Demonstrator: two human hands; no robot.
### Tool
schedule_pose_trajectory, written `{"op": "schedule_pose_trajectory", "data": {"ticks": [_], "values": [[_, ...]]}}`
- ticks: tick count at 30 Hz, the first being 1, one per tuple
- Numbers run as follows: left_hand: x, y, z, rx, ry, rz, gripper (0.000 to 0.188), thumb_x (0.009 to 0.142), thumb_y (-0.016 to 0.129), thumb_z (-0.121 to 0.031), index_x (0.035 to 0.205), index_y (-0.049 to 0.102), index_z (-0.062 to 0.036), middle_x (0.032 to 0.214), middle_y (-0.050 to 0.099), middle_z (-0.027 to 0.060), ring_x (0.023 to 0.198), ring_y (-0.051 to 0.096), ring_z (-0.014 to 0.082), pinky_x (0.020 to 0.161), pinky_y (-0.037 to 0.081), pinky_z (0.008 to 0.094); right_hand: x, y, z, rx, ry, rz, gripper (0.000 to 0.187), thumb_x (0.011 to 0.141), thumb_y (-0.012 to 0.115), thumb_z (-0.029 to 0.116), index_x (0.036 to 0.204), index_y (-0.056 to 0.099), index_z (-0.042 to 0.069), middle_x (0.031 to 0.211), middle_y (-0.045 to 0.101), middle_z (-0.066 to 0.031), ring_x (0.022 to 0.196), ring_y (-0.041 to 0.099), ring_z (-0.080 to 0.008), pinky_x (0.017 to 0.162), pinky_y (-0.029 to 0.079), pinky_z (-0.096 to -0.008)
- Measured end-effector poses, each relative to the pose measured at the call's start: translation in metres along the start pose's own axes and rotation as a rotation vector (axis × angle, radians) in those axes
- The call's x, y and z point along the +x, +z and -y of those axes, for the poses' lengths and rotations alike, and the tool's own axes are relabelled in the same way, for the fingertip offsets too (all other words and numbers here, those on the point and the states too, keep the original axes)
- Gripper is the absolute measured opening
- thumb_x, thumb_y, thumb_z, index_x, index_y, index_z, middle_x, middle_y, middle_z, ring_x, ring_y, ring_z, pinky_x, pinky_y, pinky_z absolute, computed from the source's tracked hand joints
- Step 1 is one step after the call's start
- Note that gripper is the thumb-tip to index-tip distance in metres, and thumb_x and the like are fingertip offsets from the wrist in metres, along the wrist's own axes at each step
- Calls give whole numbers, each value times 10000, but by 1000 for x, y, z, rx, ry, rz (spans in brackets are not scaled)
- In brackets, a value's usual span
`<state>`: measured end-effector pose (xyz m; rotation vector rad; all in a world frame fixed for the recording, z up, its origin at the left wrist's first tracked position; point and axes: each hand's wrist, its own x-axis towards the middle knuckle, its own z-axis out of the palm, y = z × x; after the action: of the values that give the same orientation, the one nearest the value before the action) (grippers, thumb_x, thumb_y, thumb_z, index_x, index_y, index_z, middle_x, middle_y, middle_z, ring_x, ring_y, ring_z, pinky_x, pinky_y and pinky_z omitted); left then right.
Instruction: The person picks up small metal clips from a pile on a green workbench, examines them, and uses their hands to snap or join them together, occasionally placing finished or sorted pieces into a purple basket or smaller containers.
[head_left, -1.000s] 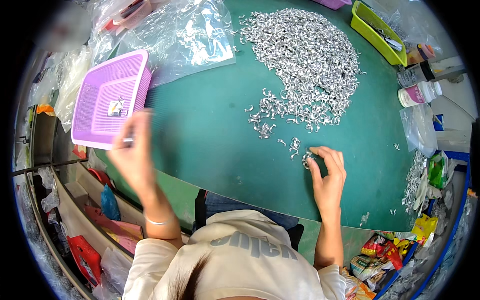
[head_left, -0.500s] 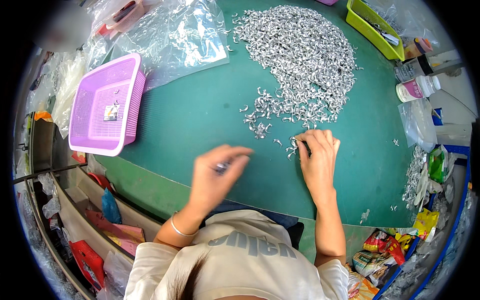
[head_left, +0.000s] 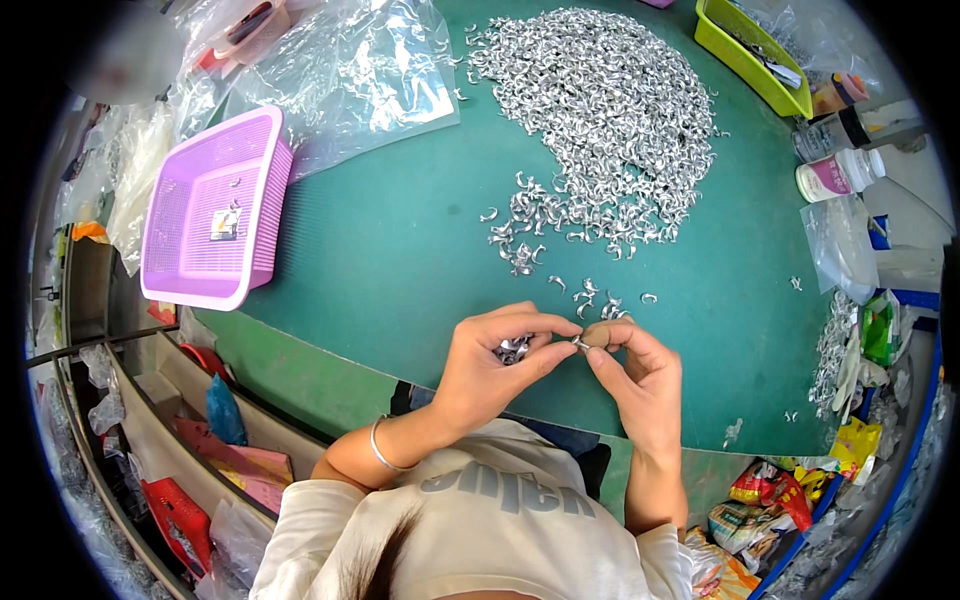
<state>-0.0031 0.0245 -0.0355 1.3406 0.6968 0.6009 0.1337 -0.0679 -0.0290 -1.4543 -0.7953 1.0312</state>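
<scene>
Small curved silver metal pieces are heaped in a large pile (head_left: pixel 610 110) on the green table. My left hand (head_left: pixel 478 372) is closed, with several of these pieces (head_left: pixel 513 349) cupped in its palm. At its fingertips a single curved metal piece (head_left: pixel 579 344) is pinched. The fingertips of my right hand (head_left: pixel 645 385) meet my left there and are closed on the same piece. Just beyond the hands lie a few loose pieces (head_left: pixel 586 292), apart from the pile.
A purple plastic basket (head_left: pixel 262 215) stands at the left, holding a small card and a few pieces. Clear plastic bags (head_left: pixel 340 90) cover the far left. A green tray (head_left: pixel 725 50), a white bottle (head_left: pixel 830 177) and further metal pieces (head_left: pixel 826 350) line the right side.
My left hand has come right and nearer to me, up to my right hand. My right hand has drawn back from the loose pieces toward me, and the fingertips now meet at one piece.
</scene>
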Motion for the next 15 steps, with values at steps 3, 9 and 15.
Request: {"op": "schedule_pose_trajectory", "data": {"ticks": [3,9,15], "values": [[-2,0,-2,-36,-37,7,132,734,639,-9,866,648,-16,619,448,-17,581,385,45,509,320,202,-4,2,3,66,0,-21,114,741,607,-36,849,585,-6,830,586,-31,776,470,-108,715,353,-246],[-7,1,-8,-196,-186,41,91,762,628,-32,843,638,6,698,535,-21,615,411,27,529,334,177,-10,9,7,108,-100,-55,170,701,620,-91,852,581,-26,846,589,-63,787,489,-136,712,379,-263],[-12,0,-7,-351,-284,75,77,779,615,-31,833,623,23,695,533,-12,542,385,15,448,286,168,-14,14,7,68,-168,-116,172,673,625,-118,821,582,-44,835,598,-89,783,521,-168,701,404,-275]]}}
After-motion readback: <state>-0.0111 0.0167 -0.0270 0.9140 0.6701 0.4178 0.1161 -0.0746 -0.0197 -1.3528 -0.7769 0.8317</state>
